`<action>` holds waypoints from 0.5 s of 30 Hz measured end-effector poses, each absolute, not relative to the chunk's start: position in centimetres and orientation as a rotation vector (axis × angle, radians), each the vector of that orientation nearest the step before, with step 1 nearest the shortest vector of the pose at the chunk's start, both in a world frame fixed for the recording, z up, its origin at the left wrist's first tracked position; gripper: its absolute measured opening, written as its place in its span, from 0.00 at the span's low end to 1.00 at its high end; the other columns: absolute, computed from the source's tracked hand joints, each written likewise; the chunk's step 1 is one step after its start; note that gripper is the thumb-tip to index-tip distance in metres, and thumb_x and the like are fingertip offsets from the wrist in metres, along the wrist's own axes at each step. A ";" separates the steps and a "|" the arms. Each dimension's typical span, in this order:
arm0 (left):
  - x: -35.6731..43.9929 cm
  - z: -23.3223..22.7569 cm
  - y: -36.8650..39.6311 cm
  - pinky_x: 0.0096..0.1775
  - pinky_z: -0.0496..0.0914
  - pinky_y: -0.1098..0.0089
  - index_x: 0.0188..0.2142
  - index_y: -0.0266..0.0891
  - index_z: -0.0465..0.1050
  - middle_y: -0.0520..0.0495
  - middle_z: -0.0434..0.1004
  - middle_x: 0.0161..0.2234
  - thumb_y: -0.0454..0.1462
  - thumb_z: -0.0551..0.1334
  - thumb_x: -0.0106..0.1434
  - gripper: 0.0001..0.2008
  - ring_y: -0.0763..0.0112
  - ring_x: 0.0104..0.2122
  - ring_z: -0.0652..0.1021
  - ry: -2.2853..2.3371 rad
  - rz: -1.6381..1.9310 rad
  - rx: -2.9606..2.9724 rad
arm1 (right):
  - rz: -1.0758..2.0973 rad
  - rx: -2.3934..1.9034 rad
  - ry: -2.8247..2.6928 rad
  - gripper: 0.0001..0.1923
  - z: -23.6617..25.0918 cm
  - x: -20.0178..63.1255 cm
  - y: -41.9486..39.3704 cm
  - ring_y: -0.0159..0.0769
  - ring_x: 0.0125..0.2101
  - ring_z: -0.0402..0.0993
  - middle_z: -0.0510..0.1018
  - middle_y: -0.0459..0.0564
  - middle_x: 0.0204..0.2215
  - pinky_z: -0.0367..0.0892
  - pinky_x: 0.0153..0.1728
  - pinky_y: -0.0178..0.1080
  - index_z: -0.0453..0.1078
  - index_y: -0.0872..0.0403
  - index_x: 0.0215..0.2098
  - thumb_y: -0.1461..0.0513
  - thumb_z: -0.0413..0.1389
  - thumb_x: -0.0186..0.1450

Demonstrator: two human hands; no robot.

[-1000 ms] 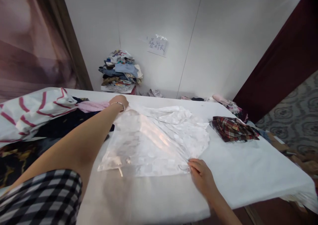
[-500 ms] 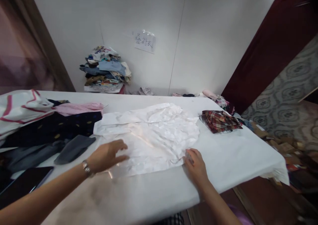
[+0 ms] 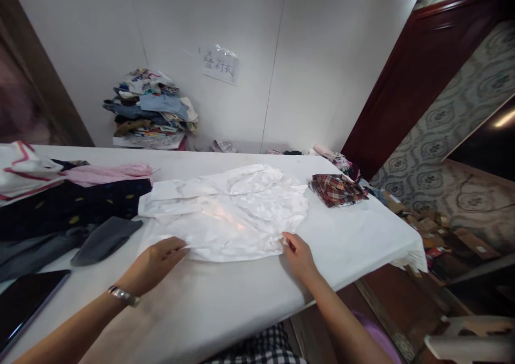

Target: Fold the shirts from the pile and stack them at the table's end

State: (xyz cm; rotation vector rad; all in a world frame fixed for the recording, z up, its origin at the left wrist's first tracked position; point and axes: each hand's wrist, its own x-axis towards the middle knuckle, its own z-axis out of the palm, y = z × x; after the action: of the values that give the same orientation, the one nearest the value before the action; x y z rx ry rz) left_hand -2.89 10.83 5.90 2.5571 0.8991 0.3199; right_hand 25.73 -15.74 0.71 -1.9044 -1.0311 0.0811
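White garment [image 3: 229, 216] in a clear plastic bag lies flat at the centre of the frame on the white table [image 3: 362, 235], crumpled and glossy, its near edge running between the two hands. Left hand [image 3: 155, 262], lower left of centre, rests at the bag's near left corner, fingers curled loosely with the tips touching the edge; whether they pinch it I cannot tell. A bracelet [image 3: 124, 296] sits on that wrist. Right hand [image 3: 300, 257], lower right of centre, lies at the near right corner, fingers bent and tips on the plastic edge; a firm grip is not clear either.

Left of the garment, touching it, lies a dark heap [image 3: 64, 208] of clothes with a grey piece [image 3: 104, 238] in front. Pink cloth [image 3: 108, 172] and a red-striped white cloth [image 3: 20, 171] lie beyond, at the left edge. A dark tablet [image 3: 24, 299] sits at the lower left. Plaid cloth [image 3: 336, 188] lies folded right of the garment, apart from it. A clothes pile [image 3: 151, 109] stands against the wall at upper left, with a paper sign [image 3: 219, 64] taped to the wall beside it.
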 end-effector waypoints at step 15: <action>-1.2 4.2 11.9 0.41 0.70 0.64 0.43 0.43 0.75 0.43 0.80 0.44 0.49 0.48 0.65 0.21 0.58 0.42 0.78 1.297 0.254 2.466 | 0.063 -1.703 -1.865 0.21 2.9 19.1 -12.9 0.38 0.49 0.70 0.75 0.50 0.50 0.66 0.50 0.43 0.72 0.48 0.48 0.70 0.50 0.60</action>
State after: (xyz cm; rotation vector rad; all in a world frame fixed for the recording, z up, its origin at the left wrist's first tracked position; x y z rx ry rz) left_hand -1.23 11.87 4.24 2.4659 1.2969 0.2540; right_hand 19.12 -12.95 2.91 -1.7026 -1.8650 0.0628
